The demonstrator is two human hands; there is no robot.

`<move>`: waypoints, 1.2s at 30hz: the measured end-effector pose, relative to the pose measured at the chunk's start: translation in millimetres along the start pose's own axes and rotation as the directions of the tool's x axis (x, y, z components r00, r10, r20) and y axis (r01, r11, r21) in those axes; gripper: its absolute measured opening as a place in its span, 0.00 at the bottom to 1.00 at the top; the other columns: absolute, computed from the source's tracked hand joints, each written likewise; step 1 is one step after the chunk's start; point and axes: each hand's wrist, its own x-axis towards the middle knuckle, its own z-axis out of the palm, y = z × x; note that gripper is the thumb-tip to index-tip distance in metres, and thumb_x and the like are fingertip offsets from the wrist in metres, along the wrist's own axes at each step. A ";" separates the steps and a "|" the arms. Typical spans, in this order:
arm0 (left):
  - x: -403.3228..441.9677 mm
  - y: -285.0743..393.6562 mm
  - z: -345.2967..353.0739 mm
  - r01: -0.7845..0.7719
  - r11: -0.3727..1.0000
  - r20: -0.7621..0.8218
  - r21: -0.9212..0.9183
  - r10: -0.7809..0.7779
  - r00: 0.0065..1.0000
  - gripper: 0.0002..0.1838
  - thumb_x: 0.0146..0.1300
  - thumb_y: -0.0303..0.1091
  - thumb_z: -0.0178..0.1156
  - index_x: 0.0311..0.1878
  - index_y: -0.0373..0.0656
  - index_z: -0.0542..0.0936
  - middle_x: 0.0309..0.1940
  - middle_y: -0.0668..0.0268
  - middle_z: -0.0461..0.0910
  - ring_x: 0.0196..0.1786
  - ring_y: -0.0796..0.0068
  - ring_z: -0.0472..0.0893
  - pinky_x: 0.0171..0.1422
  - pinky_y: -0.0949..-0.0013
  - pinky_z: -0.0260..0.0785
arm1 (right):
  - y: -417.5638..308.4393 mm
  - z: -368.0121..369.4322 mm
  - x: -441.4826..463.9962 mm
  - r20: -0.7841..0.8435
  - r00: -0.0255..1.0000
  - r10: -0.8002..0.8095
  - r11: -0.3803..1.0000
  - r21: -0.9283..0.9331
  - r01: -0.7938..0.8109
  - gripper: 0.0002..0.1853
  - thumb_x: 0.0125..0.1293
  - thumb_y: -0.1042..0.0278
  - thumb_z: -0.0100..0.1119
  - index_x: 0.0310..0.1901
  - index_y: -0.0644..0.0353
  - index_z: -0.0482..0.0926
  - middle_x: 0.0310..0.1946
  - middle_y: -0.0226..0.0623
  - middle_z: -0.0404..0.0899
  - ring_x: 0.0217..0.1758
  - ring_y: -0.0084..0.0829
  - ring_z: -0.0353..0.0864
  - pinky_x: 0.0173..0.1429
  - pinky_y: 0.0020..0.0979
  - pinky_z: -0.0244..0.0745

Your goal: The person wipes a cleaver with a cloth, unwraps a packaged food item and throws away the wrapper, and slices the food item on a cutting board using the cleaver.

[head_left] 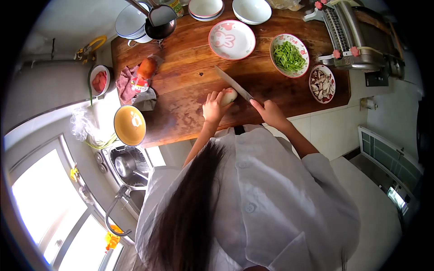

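Observation:
A pale, rounded vegetable (229, 96) lies on the wooden counter (181, 86), held by my left hand (214, 108) from its left side, fingers curved over it. My right hand (270, 112) is closed round the handle of a large knife (236, 86). The blade points up and to the left, just right of the vegetable; whether it touches the vegetable I cannot tell. Above the knife is a white plate with a pink rabbit (232, 39). Chopped green pieces fill a bowl (274, 58) to the right, and sliced mushrooms lie in a smaller dish (311, 86).
An orange-red vegetable (147, 68) lies by a cloth (126, 85) at the left. A yellow bowl (129, 125) stands at the near left corner, above the sink (135, 180). Stacked bowls (131, 21) line the far edge; a metal roller machine (357, 40) is far right.

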 end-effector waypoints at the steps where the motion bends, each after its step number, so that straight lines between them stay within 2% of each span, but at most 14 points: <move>1: 1.1 -2.1 0.0 -0.004 1.000 0.003 -0.001 0.004 1.000 0.29 0.36 0.45 0.70 0.47 0.53 0.77 0.32 0.71 0.73 0.37 0.68 0.76 0.32 0.65 0.74 | -1.1 -3.4 1.8 0.060 0.997 0.037 0.998 0.055 -0.040 0.32 0.62 0.41 0.47 0.25 0.70 0.76 0.16 0.55 0.72 0.21 0.48 0.74 0.29 0.41 0.66; 7: -2.1 -5.9 2.1 -0.030 0.999 0.005 -0.014 0.030 1.000 0.29 0.36 0.46 0.70 0.47 0.53 0.77 0.33 0.71 0.74 0.38 0.68 0.76 0.32 0.65 0.74 | 7.3 24.2 14.6 0.019 1.000 0.019 0.998 0.052 -0.020 0.31 0.63 0.41 0.46 0.28 0.69 0.77 0.20 0.57 0.74 0.28 0.53 0.76 0.34 0.43 0.68; 10: -1.7 -4.0 2.7 -0.040 0.999 -0.034 -0.028 0.039 0.999 0.29 0.36 0.45 0.70 0.47 0.53 0.77 0.33 0.71 0.74 0.37 0.68 0.76 0.33 0.65 0.74 | 9.3 19.8 18.8 0.188 0.971 0.151 0.981 0.094 -0.170 0.29 0.64 0.42 0.45 0.33 0.68 0.78 0.23 0.56 0.76 0.31 0.51 0.78 0.36 0.41 0.70; 12: 1.2 -3.1 0.9 0.014 0.999 0.004 -0.039 -0.014 1.000 0.29 0.36 0.45 0.70 0.46 0.52 0.77 0.33 0.70 0.75 0.37 0.67 0.76 0.34 0.65 0.74 | 6.8 16.7 7.9 0.044 0.999 -0.025 0.997 0.073 0.021 0.28 0.64 0.44 0.45 0.38 0.66 0.78 0.26 0.55 0.77 0.33 0.49 0.79 0.38 0.40 0.71; 15: 2.4 -1.3 -0.4 -0.007 1.000 0.017 -0.012 0.007 1.000 0.28 0.36 0.45 0.71 0.46 0.52 0.77 0.33 0.70 0.74 0.38 0.67 0.76 0.35 0.64 0.74 | -9.6 -10.2 -6.3 0.137 0.988 0.066 0.997 0.028 -0.070 0.27 0.64 0.44 0.45 0.41 0.66 0.78 0.28 0.55 0.78 0.36 0.50 0.79 0.40 0.40 0.71; 17: 6.8 -4.7 0.1 -0.021 0.999 0.004 -0.035 0.021 1.000 0.28 0.36 0.45 0.71 0.46 0.52 0.77 0.33 0.70 0.74 0.37 0.67 0.76 0.35 0.64 0.74 | -7.1 3.6 -0.1 0.049 0.999 -0.013 0.999 0.035 0.012 0.27 0.64 0.44 0.45 0.40 0.65 0.78 0.28 0.56 0.78 0.35 0.51 0.78 0.40 0.42 0.71; 19: 2.5 -3.6 1.0 -0.027 0.998 -0.004 -0.056 0.027 1.000 0.28 0.36 0.45 0.70 0.46 0.52 0.77 0.33 0.70 0.74 0.37 0.67 0.76 0.34 0.64 0.74 | 0.1 13.4 12.9 0.137 0.988 0.075 0.991 -0.118 -0.059 0.28 0.64 0.43 0.45 0.39 0.66 0.79 0.27 0.56 0.78 0.34 0.53 0.78 0.39 0.43 0.72; 21: 3.1 -4.1 -0.9 -0.026 0.999 0.003 -0.035 0.027 1.000 0.28 0.36 0.45 0.71 0.45 0.52 0.78 0.33 0.69 0.74 0.37 0.67 0.76 0.34 0.64 0.74 | 6.5 13.5 1.2 0.013 0.999 -0.036 0.999 -0.012 0.036 0.30 0.63 0.41 0.45 0.35 0.66 0.79 0.25 0.56 0.77 0.32 0.54 0.78 0.37 0.44 0.72; 23: 1.5 -3.1 -1.9 -0.017 1.000 0.022 0.000 0.017 1.000 0.27 0.36 0.45 0.71 0.45 0.52 0.78 0.33 0.70 0.75 0.38 0.67 0.76 0.35 0.64 0.74 | 11.1 5.7 -9.0 0.078 0.993 0.084 0.996 -0.044 -0.081 0.31 0.62 0.39 0.46 0.33 0.66 0.79 0.25 0.55 0.77 0.31 0.54 0.78 0.36 0.45 0.72; 25: 3.4 -2.9 -0.9 -0.001 1.000 0.019 -0.020 0.001 1.000 0.27 0.37 0.46 0.70 0.45 0.52 0.77 0.33 0.70 0.75 0.38 0.67 0.76 0.34 0.65 0.74 | 20.4 25.3 -2.3 0.011 1.000 0.021 1.000 -0.021 -0.020 0.31 0.61 0.39 0.46 0.31 0.65 0.79 0.25 0.55 0.78 0.31 0.53 0.78 0.36 0.45 0.72; 27: 2.6 -0.5 -0.4 -0.015 1.000 0.010 -0.009 0.015 1.000 0.27 0.37 0.46 0.70 0.45 0.52 0.77 0.33 0.70 0.75 0.38 0.67 0.77 0.34 0.65 0.74 | 14.5 37.5 1.8 -0.062 0.997 0.048 0.985 -0.161 -0.057 0.29 0.61 0.39 0.48 0.30 0.64 0.79 0.25 0.54 0.77 0.31 0.52 0.78 0.36 0.45 0.72; 29: 2.2 -4.4 -0.5 -0.041 0.999 0.019 0.005 0.041 0.999 0.27 0.37 0.46 0.70 0.45 0.52 0.77 0.33 0.69 0.75 0.37 0.67 0.77 0.34 0.65 0.74 | 8.8 38.7 2.0 -0.059 0.998 0.037 0.994 -0.103 -0.043 0.27 0.63 0.43 0.47 0.31 0.64 0.78 0.28 0.55 0.77 0.34 0.54 0.77 0.38 0.45 0.71; 32: 1.3 -1.3 -1.4 -0.019 1.000 0.014 -0.006 0.020 1.000 0.27 0.36 0.46 0.70 0.44 0.51 0.76 0.33 0.69 0.74 0.38 0.66 0.77 0.34 0.64 0.74 | 22.6 50.1 6.6 -0.176 0.974 -0.141 0.987 -0.096 0.126 0.26 0.62 0.44 0.50 0.30 0.64 0.77 0.26 0.52 0.77 0.31 0.55 0.75 0.35 0.45 0.70; 36: -3.3 5.9 -6.2 -0.017 0.999 0.001 0.031 0.017 1.000 0.28 0.36 0.46 0.71 0.44 0.51 0.76 0.33 0.68 0.74 0.38 0.65 0.77 0.36 0.64 0.74 | 58.3 62.8 3.2 -0.220 0.970 -0.103 0.988 0.086 0.125 0.24 0.60 0.46 0.53 0.28 0.66 0.76 0.22 0.51 0.75 0.28 0.50 0.76 0.33 0.42 0.69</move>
